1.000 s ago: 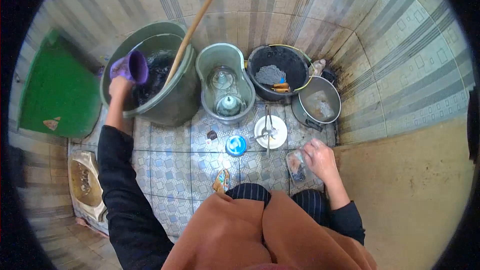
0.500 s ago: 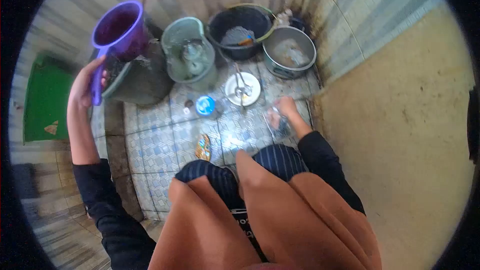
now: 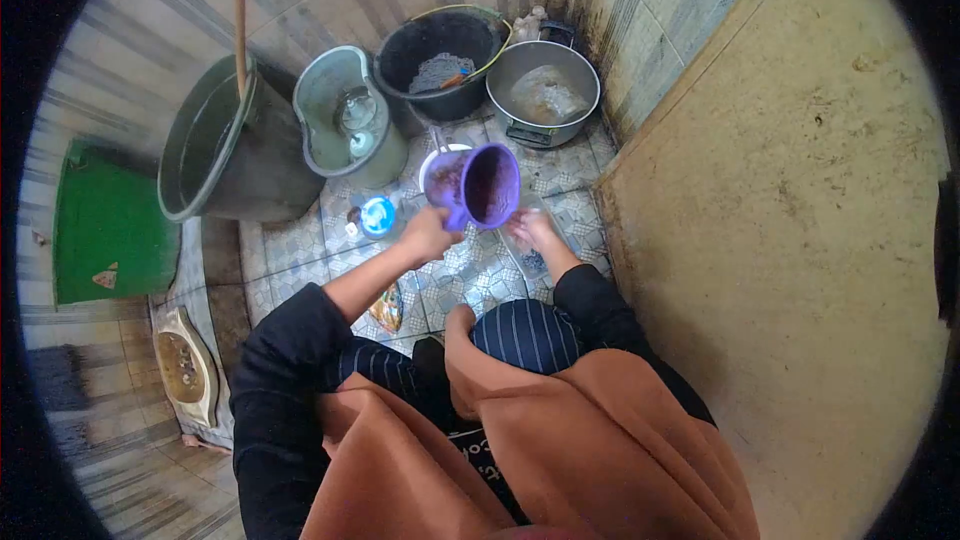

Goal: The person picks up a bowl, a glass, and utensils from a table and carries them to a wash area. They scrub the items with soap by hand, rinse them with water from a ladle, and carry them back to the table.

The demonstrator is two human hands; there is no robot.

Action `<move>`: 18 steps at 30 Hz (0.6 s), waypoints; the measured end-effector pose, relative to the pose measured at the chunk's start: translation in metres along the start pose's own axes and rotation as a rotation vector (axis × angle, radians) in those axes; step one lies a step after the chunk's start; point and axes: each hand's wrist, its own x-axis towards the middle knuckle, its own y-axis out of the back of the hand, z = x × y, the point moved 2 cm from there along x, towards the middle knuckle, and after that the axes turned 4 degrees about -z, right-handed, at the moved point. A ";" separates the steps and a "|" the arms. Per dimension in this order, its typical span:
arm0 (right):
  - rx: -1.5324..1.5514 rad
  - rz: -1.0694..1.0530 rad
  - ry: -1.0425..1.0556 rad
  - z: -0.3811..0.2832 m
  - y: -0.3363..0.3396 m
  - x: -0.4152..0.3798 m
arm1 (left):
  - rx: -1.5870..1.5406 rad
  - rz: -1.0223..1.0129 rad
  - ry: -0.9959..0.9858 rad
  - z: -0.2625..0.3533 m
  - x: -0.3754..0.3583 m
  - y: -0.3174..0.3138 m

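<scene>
My left hand (image 3: 428,236) is closed round the handle of a purple water dipper (image 3: 445,180). The dipper is tilted, its mouth turned right, close above my right hand (image 3: 535,228). My right hand is closed on a clear see-through thing (image 3: 530,262), low over the tiles; its exact kind is hard to make out. Behind the dipper a white plate (image 3: 430,165) is partly hidden, with a metal utensil (image 3: 438,138) on it. A jar with a blue lid (image 3: 378,215) stands left of the dipper. A colourful packet (image 3: 387,310) lies near my knees.
Along the wall stand a large grey bucket (image 3: 290,165) with a wooden-handled stick (image 3: 240,20), a pale green bin (image 3: 375,165), a black basin (image 3: 395,65) and a metal pot (image 3: 592,105). A stained panel (image 3: 760,240) bounds the right side. A squat toilet (image 3: 207,370) is at left.
My left hand has brought the dipper from above the large bucket rightward and down beside my right hand, tilting it. My right hand stays low near the floor; the view has shifted.
</scene>
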 end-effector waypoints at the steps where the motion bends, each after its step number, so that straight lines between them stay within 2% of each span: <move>1: 0.228 0.047 -0.014 0.005 0.001 0.013 | -0.001 0.001 0.000 -0.004 0.006 -0.009; 2: 0.456 0.092 -0.030 0.011 0.003 0.024 | 0.273 0.110 -0.088 -0.007 0.008 -0.016; 3: 0.457 0.089 -0.033 0.012 0.003 0.025 | 0.549 0.218 -0.174 -0.004 0.005 -0.020; 6: 0.458 0.043 -0.055 0.017 0.001 0.033 | 0.457 0.169 -0.078 -0.001 -0.003 -0.030; 8: 0.275 0.103 -0.048 0.031 0.005 0.045 | 0.443 0.181 -0.087 -0.002 -0.003 -0.027; 12: 0.217 0.112 -0.127 0.050 0.000 0.062 | 0.459 0.278 -0.170 -0.005 -0.004 -0.022; 14: -0.053 0.169 -0.212 0.065 -0.001 0.075 | 0.495 0.334 -0.208 -0.005 -0.003 -0.016; 15: -0.057 0.167 -0.215 0.057 0.000 0.061 | 0.184 0.184 -0.109 -0.010 0.005 -0.008; 16: -0.566 0.250 0.018 0.031 0.003 0.035 | -0.125 0.033 -0.010 -0.015 0.011 -0.001; 17: -1.070 0.323 0.265 0.013 0.001 0.011 | -0.225 0.081 -0.072 -0.025 0.014 0.006; 18: -1.071 0.323 0.263 0.016 0.002 -0.001 | -0.288 0.031 -0.055 -0.015 0.000 0.022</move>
